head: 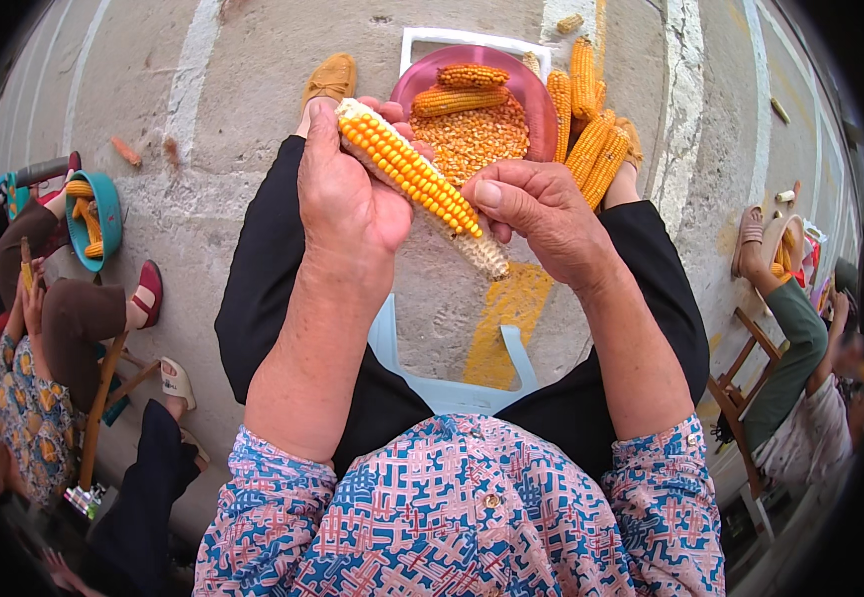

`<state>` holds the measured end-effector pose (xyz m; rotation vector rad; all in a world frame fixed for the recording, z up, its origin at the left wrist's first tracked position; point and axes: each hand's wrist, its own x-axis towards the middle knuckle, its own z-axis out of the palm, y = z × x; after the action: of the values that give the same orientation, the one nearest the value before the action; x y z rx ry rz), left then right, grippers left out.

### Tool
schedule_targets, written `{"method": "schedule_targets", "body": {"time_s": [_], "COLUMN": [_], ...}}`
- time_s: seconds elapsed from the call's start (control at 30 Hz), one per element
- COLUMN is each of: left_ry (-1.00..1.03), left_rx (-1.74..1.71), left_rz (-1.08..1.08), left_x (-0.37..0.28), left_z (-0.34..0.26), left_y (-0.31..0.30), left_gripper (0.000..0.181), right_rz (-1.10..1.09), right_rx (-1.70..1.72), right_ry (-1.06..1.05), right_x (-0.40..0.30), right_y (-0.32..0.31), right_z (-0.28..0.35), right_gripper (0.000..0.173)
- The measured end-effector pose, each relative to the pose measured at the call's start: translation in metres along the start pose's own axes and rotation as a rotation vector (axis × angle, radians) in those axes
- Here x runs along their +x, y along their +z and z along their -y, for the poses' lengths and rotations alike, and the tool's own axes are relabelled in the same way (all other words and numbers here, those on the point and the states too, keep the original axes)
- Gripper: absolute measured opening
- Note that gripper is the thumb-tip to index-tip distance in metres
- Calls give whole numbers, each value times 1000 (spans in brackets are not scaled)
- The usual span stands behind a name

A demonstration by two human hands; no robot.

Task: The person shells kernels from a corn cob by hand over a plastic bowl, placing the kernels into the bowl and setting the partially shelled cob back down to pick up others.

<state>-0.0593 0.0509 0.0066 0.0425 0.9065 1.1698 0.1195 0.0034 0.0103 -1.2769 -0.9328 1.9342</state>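
A partly shelled corn cob (413, 175) lies slanted across my left hand (350, 194), which grips its upper end between thumb and fingers. Rows of yellow kernels remain along the facing side, while both ends and the edges show bare pale cob. Bent fingers of my right hand (532, 213) press against the kernels near the lower end; the thumb lies over the index finger. Beyond both hands, a pink plastic basin (546, 112) holds loose corn kernels (469, 138) and two whole ears (461, 99). My fingers and the cob hide part of its near side.
Several ears of corn (592, 145) are piled right of the basin, by my right shoe. A white frame (476, 33) shows behind the basin. Seated people flank me, with a teal basin (111, 220) at left and a wooden chair (738, 380) at right. Cob pieces (126, 151) litter the concrete.
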Motion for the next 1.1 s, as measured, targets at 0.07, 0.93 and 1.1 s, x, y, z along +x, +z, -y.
{"method": "schedule_targets", "body": {"time_s": [0.07, 0.93, 1.1], "left_ry": [3, 3, -35], "left_rx": [-15, -13, -57], "left_rz": [-12, 17, 25], "left_x": [0, 4, 6], "left_z": [0, 4, 2], "left_y": [1, -5, -7], "left_gripper": [40, 38, 39], "right_rz": [7, -159, -169], "right_rx": [-49, -648, -428], "right_ry": [-47, -680, -508], "right_x": [-1, -2, -3], "right_y": [2, 16, 19], "right_z": [3, -15, -12], "right_gripper": [26, 5, 9]}}
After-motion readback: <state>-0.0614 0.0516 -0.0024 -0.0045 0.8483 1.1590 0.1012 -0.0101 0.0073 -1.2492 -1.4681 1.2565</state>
